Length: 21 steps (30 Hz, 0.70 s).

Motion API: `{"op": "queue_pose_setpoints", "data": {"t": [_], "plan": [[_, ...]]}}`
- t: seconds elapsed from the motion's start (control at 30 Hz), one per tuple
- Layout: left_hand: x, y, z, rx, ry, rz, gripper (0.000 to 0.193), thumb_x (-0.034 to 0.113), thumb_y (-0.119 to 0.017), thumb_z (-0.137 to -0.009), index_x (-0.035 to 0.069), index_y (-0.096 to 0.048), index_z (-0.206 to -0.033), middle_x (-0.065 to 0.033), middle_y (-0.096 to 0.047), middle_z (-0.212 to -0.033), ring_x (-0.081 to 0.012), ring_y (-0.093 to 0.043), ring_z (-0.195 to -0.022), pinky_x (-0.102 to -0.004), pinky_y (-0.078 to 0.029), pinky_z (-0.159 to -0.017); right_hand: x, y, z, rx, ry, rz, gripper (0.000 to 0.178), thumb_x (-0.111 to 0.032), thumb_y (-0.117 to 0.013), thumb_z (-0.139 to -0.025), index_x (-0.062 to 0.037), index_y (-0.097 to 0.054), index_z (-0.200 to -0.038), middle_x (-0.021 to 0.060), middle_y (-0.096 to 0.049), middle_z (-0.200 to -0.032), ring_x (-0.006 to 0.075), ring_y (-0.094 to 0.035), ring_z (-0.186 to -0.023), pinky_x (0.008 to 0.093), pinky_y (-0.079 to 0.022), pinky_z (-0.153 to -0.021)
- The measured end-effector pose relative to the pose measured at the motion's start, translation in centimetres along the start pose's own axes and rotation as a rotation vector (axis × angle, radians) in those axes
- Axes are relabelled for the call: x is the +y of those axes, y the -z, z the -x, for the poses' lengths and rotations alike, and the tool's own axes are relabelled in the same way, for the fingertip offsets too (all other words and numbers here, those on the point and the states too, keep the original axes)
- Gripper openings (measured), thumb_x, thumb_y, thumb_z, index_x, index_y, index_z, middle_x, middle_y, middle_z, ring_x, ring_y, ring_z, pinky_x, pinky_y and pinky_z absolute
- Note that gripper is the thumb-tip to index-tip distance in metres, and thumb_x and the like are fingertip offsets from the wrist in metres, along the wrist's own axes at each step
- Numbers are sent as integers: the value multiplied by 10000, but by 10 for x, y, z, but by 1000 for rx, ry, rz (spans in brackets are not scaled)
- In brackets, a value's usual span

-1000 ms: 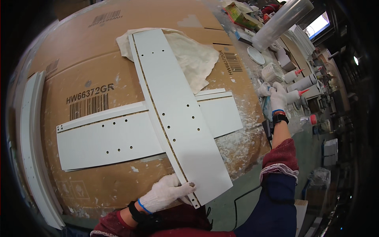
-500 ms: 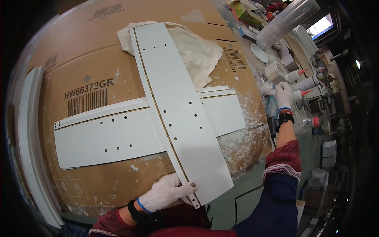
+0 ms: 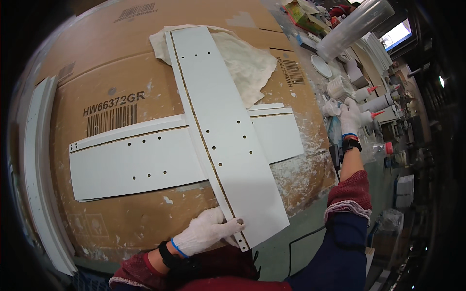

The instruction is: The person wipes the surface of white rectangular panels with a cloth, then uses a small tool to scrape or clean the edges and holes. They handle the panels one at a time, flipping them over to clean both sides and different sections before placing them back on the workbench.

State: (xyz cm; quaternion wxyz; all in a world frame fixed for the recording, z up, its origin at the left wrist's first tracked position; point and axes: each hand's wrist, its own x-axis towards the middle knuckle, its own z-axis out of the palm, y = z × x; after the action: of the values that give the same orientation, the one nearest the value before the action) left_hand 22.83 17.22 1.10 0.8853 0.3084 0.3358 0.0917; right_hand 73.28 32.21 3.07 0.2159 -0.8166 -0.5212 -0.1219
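My left hand (image 3: 206, 232), in a white knit glove, grips the near end of a long white panel (image 3: 223, 116) by its left edge, thumb on top. The panel has a brown groove along that edge and several drilled holes. It lies slantwise across more white panels (image 3: 141, 165) with the same groove and holes. Far to the right, my gloved right hand (image 3: 350, 118) is among bottles, its fingers curled; what they hold, if anything, is hidden. Beside it are a small white container (image 3: 331, 107) and a white bottle with a red nozzle (image 3: 373, 116).
Paint-flecked cardboard (image 3: 116, 223) covers the table. A white cloth (image 3: 252, 68) lies under the panel's far end. More long white panels (image 3: 41, 174) stand along the left edge. A clear plastic roll (image 3: 357, 29), a round white lid (image 3: 321, 66) and a black-handled tool (image 3: 335, 155) are at right.
The whole view has shifted slightly. My left hand keeps its hold on the panel, and my right hand stays among the bottles with barely any movement.
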Motion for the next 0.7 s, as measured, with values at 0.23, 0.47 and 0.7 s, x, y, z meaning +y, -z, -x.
{"op": "queue_pose_setpoints", "data": {"t": [0.23, 0.47, 0.7], "plan": [[-8, 0, -2, 15, -76, 12, 355, 246, -587, -931, -59, -574, -1113, -93, -652, -942, -158, -671, -812, -277, -552, -724, -2, 1, 5, 7, 78, 120, 202, -243, -605, -822, -72, -584, -926, 187, -626, -877, 376, -595, -885, 447, -444, -749], [0, 0, 1, -6, -66, -10, 370, 256, -591, -937, -70, -566, -1110, -102, -648, -959, -158, -662, -821, -283, -562, -721, -28, 28, 15, 122, -64, 123, 255, -233, -598, -828, -21, -600, -971, 212, -629, -938, 371, -599, -930, 427, -452, -799], [5, -1, 2, -18, -78, -80, 376, 260, -577, -942, -68, -559, -1124, -102, -647, -957, -158, -661, -826, -285, -556, -715, 19, 11, 36, 10, -167, 296, 245, -229, -592, -805, -25, -621, -938, 243, -641, -946, 414, -605, -926, 477, -465, -810]]}}
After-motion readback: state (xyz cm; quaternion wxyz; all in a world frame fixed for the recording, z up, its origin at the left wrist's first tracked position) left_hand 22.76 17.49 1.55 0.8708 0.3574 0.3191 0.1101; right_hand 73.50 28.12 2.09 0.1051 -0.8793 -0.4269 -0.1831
